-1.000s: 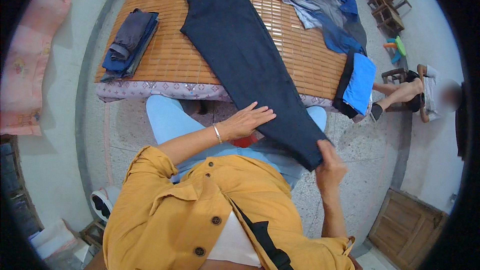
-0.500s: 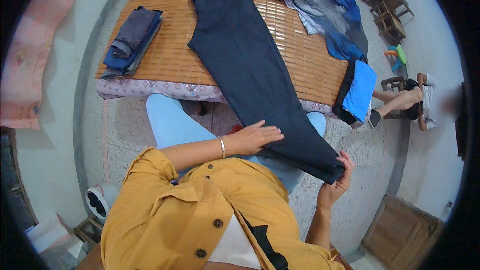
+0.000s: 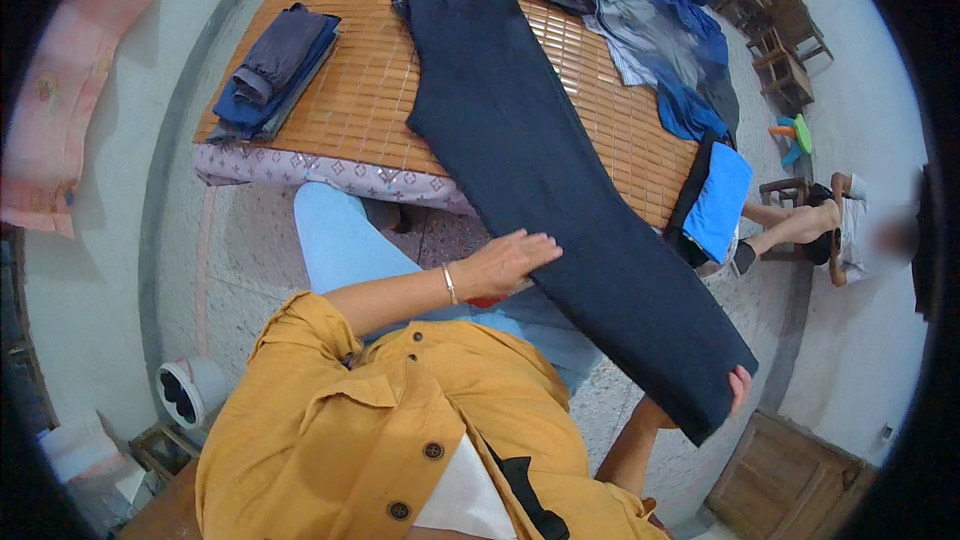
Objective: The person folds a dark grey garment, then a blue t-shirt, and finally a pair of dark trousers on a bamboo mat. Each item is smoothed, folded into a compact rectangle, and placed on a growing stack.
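Note:
A pair of dark navy trousers (image 3: 560, 160) lies folded lengthwise, its waist on the bamboo mat (image 3: 345, 90) and its legs reaching over the bed's near edge toward me. My left hand (image 3: 508, 262) rests by the near edge of the legs, fingers stretched out over the cloth. At the leg ends, my right hand (image 3: 740, 390) holds the hem from below; fingertips curl over the outer edge, and most of the palm is hidden by the cloth.
Folded dark clothes (image 3: 275, 75) are stacked on the mat's left. A blue and black folded garment (image 3: 718, 195) sits at the right corner, beneath loose clothes (image 3: 650, 20). A person (image 3: 810, 225) sits at the right. Wooden chairs (image 3: 785, 25) line the wall.
My right hand has moved outward and nearer me, drawing the trouser legs out longer and flatter. My left hand stays by their near edge. The view has shifted slightly.

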Demonstrator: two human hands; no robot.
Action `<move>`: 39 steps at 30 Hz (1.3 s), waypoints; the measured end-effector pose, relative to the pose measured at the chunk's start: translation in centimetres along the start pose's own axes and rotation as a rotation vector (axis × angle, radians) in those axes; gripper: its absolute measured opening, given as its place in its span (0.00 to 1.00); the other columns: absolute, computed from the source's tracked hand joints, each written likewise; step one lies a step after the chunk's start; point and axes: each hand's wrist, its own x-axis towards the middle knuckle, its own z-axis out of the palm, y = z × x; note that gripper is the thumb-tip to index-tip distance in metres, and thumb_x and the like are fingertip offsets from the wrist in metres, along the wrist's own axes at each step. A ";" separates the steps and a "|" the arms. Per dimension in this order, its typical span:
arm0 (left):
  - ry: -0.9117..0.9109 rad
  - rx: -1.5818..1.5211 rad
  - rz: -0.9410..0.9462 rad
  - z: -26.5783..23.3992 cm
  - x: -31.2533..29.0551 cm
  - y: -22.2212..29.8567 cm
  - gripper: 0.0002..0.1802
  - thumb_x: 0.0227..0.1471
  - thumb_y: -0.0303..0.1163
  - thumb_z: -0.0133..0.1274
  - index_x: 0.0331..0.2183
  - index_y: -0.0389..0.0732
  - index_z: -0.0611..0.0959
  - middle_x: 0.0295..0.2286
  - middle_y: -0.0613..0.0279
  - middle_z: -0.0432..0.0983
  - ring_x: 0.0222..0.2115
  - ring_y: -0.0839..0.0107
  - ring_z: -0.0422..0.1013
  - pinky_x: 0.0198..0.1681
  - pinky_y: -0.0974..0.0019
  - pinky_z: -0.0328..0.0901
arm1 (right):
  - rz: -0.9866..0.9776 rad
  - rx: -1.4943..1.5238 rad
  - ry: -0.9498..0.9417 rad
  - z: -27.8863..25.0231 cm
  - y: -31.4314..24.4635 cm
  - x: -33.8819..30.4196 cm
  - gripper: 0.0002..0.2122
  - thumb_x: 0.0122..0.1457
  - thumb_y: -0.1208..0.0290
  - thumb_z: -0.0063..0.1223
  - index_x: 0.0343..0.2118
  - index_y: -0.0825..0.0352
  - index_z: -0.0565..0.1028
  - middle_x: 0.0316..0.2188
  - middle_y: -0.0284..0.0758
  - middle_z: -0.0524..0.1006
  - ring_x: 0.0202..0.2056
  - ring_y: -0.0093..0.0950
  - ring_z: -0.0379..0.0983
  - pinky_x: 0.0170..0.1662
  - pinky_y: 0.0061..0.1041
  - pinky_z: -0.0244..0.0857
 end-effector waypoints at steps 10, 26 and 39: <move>-0.292 -0.398 0.086 1.9 -1.6 3.1 0.39 0.37 0.19 0.54 0.54 0.40 0.64 0.53 0.50 0.62 0.54 0.56 0.59 0.56 0.57 0.57 | -0.124 0.090 0.150 1.3 -0.3 1.8 0.13 0.54 0.70 0.50 0.41 0.65 0.66 0.41 0.39 0.68 0.47 0.35 0.64 0.53 0.35 0.56; -0.021 -0.502 -0.014 -0.9 -1.1 3.0 0.30 0.40 0.21 0.54 0.50 0.36 0.70 0.46 0.46 0.68 0.46 0.53 0.67 0.49 0.60 0.63 | -0.303 0.446 0.372 14.3 -4.5 11.1 0.11 0.53 0.73 0.51 0.40 0.65 0.70 0.38 0.40 0.71 0.43 0.37 0.66 0.48 0.32 0.57; 0.574 -0.981 -0.926 -6.3 -1.5 -6.3 0.27 0.51 0.37 0.53 0.49 0.31 0.68 0.32 0.63 0.74 0.32 0.75 0.69 0.38 0.68 0.66 | -0.228 0.688 -0.405 42.4 -10.6 10.7 0.21 0.51 0.80 0.52 0.49 0.69 0.65 0.46 0.45 0.66 0.38 0.35 0.68 0.44 0.28 0.62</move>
